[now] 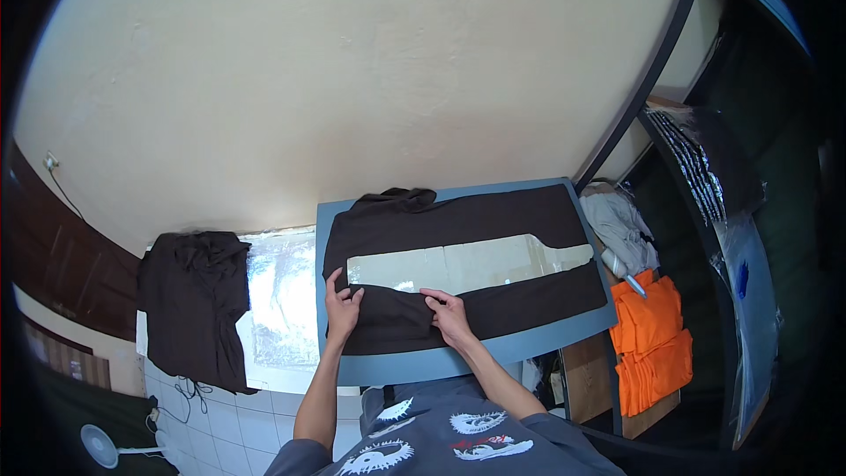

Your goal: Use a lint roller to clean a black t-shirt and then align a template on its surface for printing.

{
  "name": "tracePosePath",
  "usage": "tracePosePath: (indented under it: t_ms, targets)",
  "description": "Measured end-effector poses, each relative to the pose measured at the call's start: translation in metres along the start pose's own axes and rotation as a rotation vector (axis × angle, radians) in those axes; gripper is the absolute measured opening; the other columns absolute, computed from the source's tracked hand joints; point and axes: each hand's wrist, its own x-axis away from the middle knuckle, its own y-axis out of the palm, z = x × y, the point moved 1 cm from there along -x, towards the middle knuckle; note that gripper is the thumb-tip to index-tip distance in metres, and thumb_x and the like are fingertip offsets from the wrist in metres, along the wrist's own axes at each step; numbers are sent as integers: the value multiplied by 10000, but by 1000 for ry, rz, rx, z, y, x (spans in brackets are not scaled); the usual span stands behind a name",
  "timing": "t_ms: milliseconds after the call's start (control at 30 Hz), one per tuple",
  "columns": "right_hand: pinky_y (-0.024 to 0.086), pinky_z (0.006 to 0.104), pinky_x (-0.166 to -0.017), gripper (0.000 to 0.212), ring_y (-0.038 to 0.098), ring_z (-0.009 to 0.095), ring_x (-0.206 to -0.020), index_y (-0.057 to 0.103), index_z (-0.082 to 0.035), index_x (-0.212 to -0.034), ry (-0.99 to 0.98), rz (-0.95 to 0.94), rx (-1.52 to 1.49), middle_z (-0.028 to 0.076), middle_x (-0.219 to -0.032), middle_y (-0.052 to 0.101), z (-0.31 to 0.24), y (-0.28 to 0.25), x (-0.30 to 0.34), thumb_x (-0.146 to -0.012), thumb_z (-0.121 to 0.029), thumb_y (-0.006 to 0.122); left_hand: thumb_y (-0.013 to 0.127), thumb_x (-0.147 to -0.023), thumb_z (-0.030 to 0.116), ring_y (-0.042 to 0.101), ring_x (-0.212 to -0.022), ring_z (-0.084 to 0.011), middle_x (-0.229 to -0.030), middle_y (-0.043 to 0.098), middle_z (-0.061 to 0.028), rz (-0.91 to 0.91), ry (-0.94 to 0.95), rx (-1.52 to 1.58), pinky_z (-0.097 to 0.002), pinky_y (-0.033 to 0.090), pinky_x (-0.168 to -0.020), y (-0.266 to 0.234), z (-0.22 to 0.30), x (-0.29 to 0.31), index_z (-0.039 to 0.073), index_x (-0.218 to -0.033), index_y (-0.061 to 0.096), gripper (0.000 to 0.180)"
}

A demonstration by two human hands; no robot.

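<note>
A dark brown garment (493, 211) lies spread on the blue tabletop (379, 368). On its middle rests a long pale board (476, 264), tape-covered and narrowing at the right end; strips of the cloth run along its far and near sides. My left hand (342, 307) grips the near strip by the board's left end, thumb and forefinger at the cloth's edge. Farther right, my right hand (449, 317) pinches the same strip just below the board's near edge. A bunched part of the garment sits at the far left corner.
Another dark brown garment (194, 308) with cords hangs over a silvery-covered surface (284, 300) at left. Folded orange cloth (652, 344), grey cloth (617, 220) and a bottle (624, 273) lie at right beside a dark shelf frame (648, 88). A white fan (101, 445) stands lower left.
</note>
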Motion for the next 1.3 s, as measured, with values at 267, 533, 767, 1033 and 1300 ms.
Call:
tracePosePath:
  t_ms: [267, 533, 767, 1033, 1300]
  targets:
    - [515, 255, -626, 362, 669, 106, -788, 673, -56, -1337, -100, 37, -297, 63, -945, 734, 6, 6, -5, -992, 9, 583, 716, -926, -36, 620, -684, -86, -830, 689, -73, 69, -25, 56, -214, 475, -602, -5, -27, -19, 65, -1454, 413, 617]
    - [574, 281, -733, 417, 676, 128, -835, 610, -51, -1400, -87, 156, -164, 66, -971, 696, 17, 1, -9, -994, 41, 585, 789, -872, 12, 631, -708, -113, -843, 677, -88, -76, -2, -242, -257, 513, -662, -5, -21, -23, 85, -1459, 409, 703]
    - [601, 264, -620, 700, 707, 176, -881, 467, -154, -1542, -133, 72, -201, 182, -1160, 696, 4, 13, 4, -921, 129, 619, 788, -847, -29, 688, -1003, -204, -1161, 675, -201, -80, 312, -358, -315, 570, -830, -1, -2, -11, 138, -1524, 346, 826]
    - [596, 259, -593, 1011, 714, 194, -868, 340, -218, -1597, -97, 19, 77, 319, -1377, 541, -2, 4, 3, -767, 233, 700, 827, -789, -56, 666, -956, -199, -1232, 592, -201, -304, 172, -333, -315, 557, -785, -11, -1, -6, 193, -1561, 308, 963]
    - [594, 297, -583, 833, 721, 184, -858, 450, -127, -1502, -29, 126, 199, 287, -1321, 578, -18, 2, 15, -779, 106, 791, 910, -718, 18, 637, -858, -258, -1254, 555, -190, -244, 16, -547, -380, 568, -768, -4, 53, 19, 226, -1608, 250, 1127]
